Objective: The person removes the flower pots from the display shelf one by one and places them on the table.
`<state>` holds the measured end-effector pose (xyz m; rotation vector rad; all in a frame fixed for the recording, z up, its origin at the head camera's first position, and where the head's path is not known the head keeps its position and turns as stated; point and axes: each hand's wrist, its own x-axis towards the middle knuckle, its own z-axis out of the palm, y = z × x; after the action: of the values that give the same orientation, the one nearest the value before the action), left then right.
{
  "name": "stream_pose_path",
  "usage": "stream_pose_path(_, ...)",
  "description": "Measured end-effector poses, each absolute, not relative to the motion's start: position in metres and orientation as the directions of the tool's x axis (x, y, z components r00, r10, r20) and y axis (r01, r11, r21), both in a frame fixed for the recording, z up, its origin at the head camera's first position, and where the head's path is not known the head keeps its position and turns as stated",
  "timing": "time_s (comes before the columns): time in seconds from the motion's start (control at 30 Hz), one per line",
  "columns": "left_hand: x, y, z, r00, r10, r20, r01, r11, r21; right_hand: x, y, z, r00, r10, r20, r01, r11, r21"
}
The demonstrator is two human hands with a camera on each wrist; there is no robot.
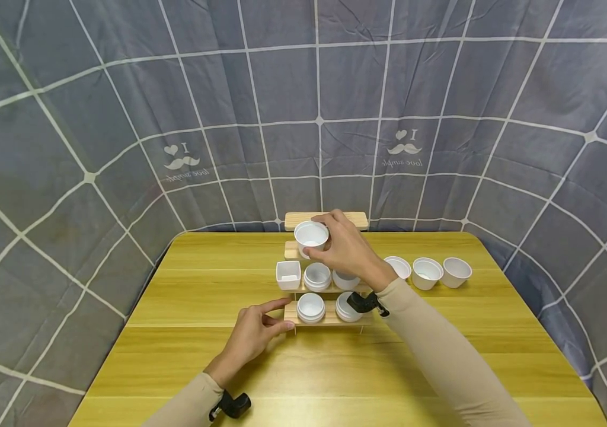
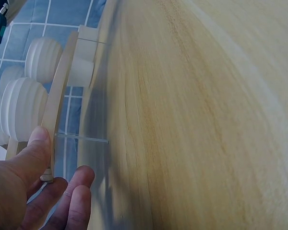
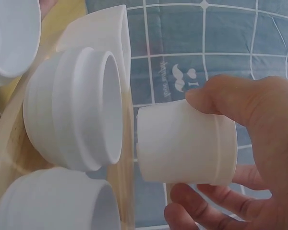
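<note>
My right hand [image 1: 348,249] grips a round white flowerpot [image 1: 311,232] by its side. It holds the pot over the second plank from the top of a tiered wooden rack [image 1: 355,220]. In the right wrist view, thumb and fingers straddle this pot [image 3: 182,143]. My left hand [image 1: 250,332] pinches the left end of the rack's lowest plank [image 2: 62,91], thumb above and fingertips below. Two round ribbed pots [image 1: 311,308] stand on that plank. A square pot [image 1: 288,274] and two round pots [image 1: 317,276] occupy the plank behind it.
Right of the rack, three white pots [image 1: 427,273] stand in a row on the wooden table [image 1: 202,296]. Clear legs [image 2: 81,138] prop up the rack. A grey checked curtain [image 1: 282,148] hangs around the table's back and sides.
</note>
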<state>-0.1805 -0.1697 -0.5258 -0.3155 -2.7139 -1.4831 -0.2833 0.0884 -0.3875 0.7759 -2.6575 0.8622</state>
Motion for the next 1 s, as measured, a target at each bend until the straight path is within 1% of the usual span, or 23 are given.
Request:
stream_pose_path(0.2, -0.181, -0.169, -0.525, -0.984, 0.146, 0.107, 0.169, 0.527, 0.833, -0.282, 0.092, -0.386, -0.83, -0.4, 0.387, -0.553, 0.681, -0.48)
stream_pose_path(1.0, -0.179, -0.174, -0.528, -0.981, 0.155, 0.115, 0.18, 0.527, 0.831, -0.272, 0.105, -0.386, -0.839, -0.344, 0.422, -0.531, 0.687, -0.496)
